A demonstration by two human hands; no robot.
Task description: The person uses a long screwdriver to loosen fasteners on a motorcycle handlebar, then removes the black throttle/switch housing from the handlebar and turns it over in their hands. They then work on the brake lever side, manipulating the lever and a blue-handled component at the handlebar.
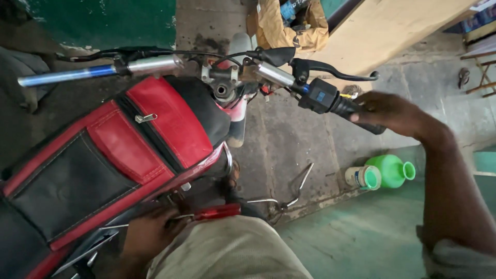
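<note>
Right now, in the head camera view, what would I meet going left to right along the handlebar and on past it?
Blue bar end → silver bar → steering stem → brake lever → black grip → right hand.

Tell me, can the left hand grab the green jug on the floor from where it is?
Probably not: the left hand is down beside the motorcycle's engine with a red-handled tool, while the green jug lies across the person's knee.

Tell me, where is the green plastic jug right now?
In the head view, the green plastic jug lies on its side on the floor at lower right, touching a small white container, below the right hand on the handlebar grip.
</note>
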